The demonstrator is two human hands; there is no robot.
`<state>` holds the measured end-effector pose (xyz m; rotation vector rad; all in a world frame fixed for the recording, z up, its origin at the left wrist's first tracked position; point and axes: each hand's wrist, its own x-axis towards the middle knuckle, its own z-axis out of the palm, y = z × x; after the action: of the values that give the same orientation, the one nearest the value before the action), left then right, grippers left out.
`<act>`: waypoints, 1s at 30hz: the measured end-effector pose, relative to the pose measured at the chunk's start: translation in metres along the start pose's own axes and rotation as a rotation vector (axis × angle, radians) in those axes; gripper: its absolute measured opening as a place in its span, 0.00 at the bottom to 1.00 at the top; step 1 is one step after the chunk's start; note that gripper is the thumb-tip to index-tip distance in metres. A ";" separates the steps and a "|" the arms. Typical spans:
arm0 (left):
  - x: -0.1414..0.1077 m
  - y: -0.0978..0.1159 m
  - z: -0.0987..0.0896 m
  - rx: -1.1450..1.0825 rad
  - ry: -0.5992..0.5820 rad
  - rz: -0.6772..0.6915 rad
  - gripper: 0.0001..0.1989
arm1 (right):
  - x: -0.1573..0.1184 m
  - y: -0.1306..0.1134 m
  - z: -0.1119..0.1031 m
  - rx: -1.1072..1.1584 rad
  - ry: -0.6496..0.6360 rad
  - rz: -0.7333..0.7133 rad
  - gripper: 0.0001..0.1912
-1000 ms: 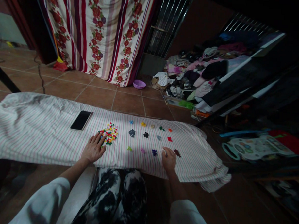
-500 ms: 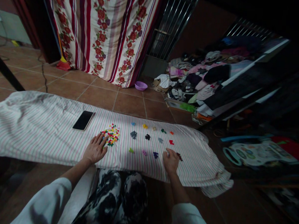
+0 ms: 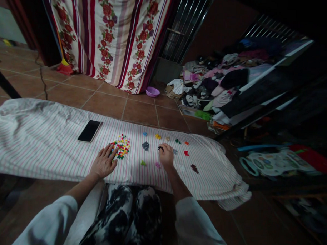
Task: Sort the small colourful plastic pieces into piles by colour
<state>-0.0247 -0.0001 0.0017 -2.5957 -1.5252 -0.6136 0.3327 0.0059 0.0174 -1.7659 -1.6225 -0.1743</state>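
Observation:
My left hand (image 3: 103, 162) lies with spread fingers on the striped cloth (image 3: 57, 151), its fingertips at the left edge of a mixed multicoloured pile (image 3: 123, 146) of small pieces. Over the small black pieces (image 3: 160, 148) is my right hand (image 3: 167, 156), fingers curled together; whether it pinches anything is too small to tell. Around it lie small groups: dark grey (image 3: 145, 146), yellow (image 3: 158, 136), light grey (image 3: 175, 151) partly covered, pink (image 3: 157, 165), lime green (image 3: 143, 163), red (image 3: 186, 153) and brown (image 3: 194, 168). The dark blue group is hidden by my right hand or forearm.
A black-screened phone (image 3: 89, 131) rests on the cloth, left of the mixed pile. Beyond the cloth are a purple basin (image 3: 152, 92), a floral curtain (image 3: 107, 34) and heaped clothes (image 3: 208, 81). Dark patterned trousers show below the near edge.
My right hand has moved left and away from me, from beside the brown and dark blue pieces to the black ones. My left hand stays in place. The view has shifted slightly.

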 end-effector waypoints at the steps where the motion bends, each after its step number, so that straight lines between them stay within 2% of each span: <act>1: 0.000 0.000 0.000 -0.002 -0.001 0.001 0.28 | 0.002 -0.008 0.005 0.019 -0.019 -0.013 0.16; 11: 0.001 -0.003 0.004 -0.010 -0.010 -0.004 0.28 | 0.016 -0.081 0.053 0.197 -0.193 -0.149 0.20; 17: 0.000 -0.002 0.005 0.010 0.001 0.009 0.27 | 0.028 -0.114 0.082 0.174 -0.366 -0.171 0.21; 23: 0.001 -0.001 0.004 0.022 0.024 0.021 0.27 | 0.040 -0.129 0.104 0.112 -0.489 -0.162 0.20; 30: 0.001 -0.001 0.004 0.038 0.029 0.022 0.27 | 0.041 -0.132 0.113 0.052 -0.502 -0.120 0.18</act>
<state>-0.0235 0.0025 -0.0016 -2.5606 -1.4836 -0.6120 0.1795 0.0977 0.0111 -1.7627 -2.0625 0.2777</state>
